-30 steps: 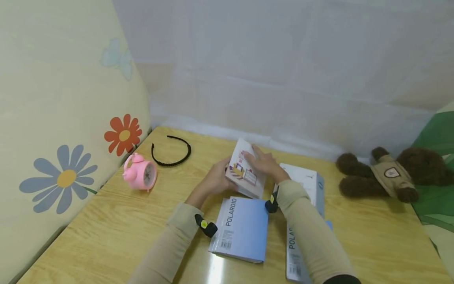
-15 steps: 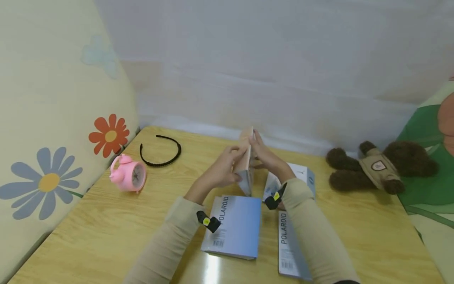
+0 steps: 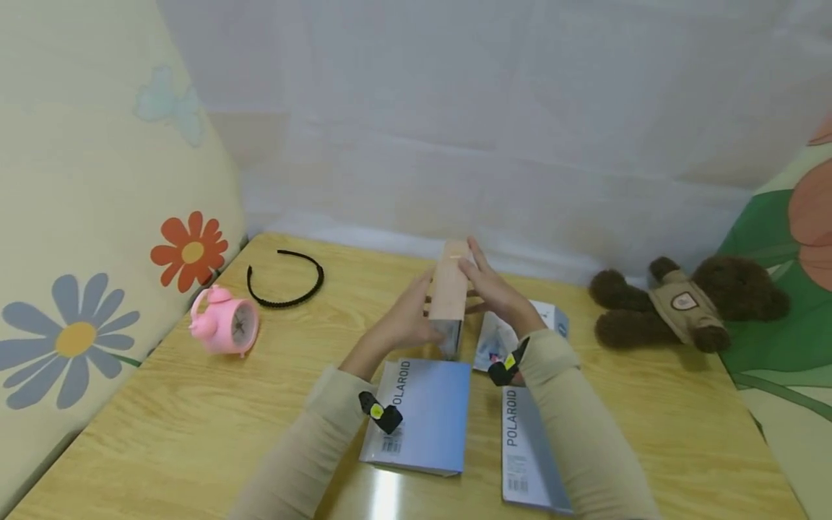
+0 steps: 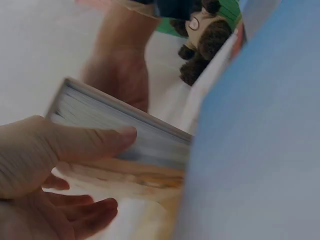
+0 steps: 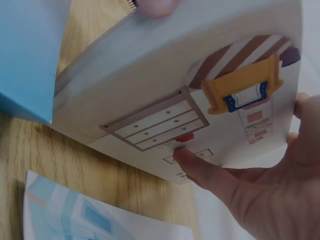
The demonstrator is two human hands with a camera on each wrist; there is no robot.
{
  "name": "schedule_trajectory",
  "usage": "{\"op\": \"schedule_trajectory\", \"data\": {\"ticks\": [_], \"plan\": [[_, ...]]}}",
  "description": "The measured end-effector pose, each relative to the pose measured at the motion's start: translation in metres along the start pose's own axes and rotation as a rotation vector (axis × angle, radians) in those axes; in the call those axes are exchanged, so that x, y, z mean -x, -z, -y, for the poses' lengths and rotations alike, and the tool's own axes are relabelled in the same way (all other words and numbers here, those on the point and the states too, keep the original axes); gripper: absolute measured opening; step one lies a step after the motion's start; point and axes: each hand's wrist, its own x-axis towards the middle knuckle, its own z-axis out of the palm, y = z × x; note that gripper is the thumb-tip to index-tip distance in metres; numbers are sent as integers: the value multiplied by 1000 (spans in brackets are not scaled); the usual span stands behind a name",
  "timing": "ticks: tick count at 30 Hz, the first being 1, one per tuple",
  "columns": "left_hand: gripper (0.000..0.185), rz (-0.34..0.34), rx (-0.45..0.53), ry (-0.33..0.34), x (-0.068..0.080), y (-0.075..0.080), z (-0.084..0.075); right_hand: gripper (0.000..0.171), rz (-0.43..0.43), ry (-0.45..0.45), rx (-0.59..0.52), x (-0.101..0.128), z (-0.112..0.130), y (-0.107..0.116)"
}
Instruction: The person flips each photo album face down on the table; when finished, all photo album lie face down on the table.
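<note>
Head view: book (image 3: pixel 448 295) stands upright on its lower edge above the bench (image 3: pixel 195 404), between both hands, behind a blue box (image 3: pixel 419 415).
Left hand (image 3: pixel 406 321): fingers curled round the book's left side.
Right hand (image 3: pixel 494 292): straight fingers pressed flat on the cover.
Progress: book is raised, not yet laid or shelved.
Right wrist view: only here is the cover drawing (image 5: pixel 240 95) seen.
Around: second box (image 3: pixel 526 448), pink clock (image 3: pixel 224 328), headband (image 3: pixel 284 278), teddy bear (image 3: pixel 689 303).

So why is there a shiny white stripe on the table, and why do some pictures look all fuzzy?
Head view: the stripe is glare, light bouncing off the glossy table just below the blue Polaroid book. Left wrist view: very close, so the left hand and the held book look soft, and a blue cover blurs the right side. Right wrist view: sharper; the pictures on the cover show, though the blue corner is fuzzy.
</note>
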Motion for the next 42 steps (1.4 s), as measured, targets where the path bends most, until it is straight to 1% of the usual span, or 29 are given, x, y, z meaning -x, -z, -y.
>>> {"op": "schedule_trajectory", "data": {"ticks": [2,4,5,6,10,12,14,17,21,23,25,26,27,28,29,31,33,35,36,39,40,42], "plan": [[118,35,46,13,-1,-3,12,67,-10,5,12,-1,0,0],[111,84,55,17,-3,-7,22,67,-23,8,24,-3,0,1],[108,105,60,7,-5,-9,26,67,-28,10,28,-4,0,1],[104,119,59,8,-6,-11,30,68,-33,8,28,-4,1,2],[88,142,80,40,-8,-16,38,68,-38,6,24,-5,2,-1],[82,144,95,75,-7,-16,39,68,-38,7,21,-6,2,-3],[80,147,117,88,-5,-15,39,68,-43,5,13,-6,1,-5],[82,142,124,122,-4,-11,39,65,-53,-1,-34,-7,-1,-6],[98,122,121,145,-3,-5,37,62,-68,1,-156,-6,-6,-6],[103,112,120,147,-4,-1,38,62,-95,9,-197,-4,-9,-5],[103,90,84,162,-3,2,38,63,-139,18,-199,-3,-12,-4],[102,81,59,168,-3,4,39,63,-173,25,-162,-3,-14,-4],[101,69,21,176,-3,5,40,62,-207,36,-102,-3,-17,-4],[99,56,-17,192,-2,6,42,62,-237,37,-40,-3,-19,-5],[98,42,-65,203,-2,7,43,62,-265,40,47,-3,-22,-5],[95,22,-144,209,-1,7,46,61,-294,32,212,-3,-28,-8],[93,4,-217,204,0,6,49,60,-301,17,360,-2,-33,-11],[93,-11,-290,202,0,4,50,56,-291,2,449,-1,-38,-15],[92,-16,-329,200,0,3,50,52,-287,-5,474,0,-40,-17],[91,-29,-425,209,-1,-1,50,29,-305,6,577,2,-43,-22],[89,-29,-443,215,-2,-2,49,22,-312,15,608,2,-42,-23],[87,-24,-468,218,-3,-1,46,19,-326,38,663,3,-41,-25]]}}
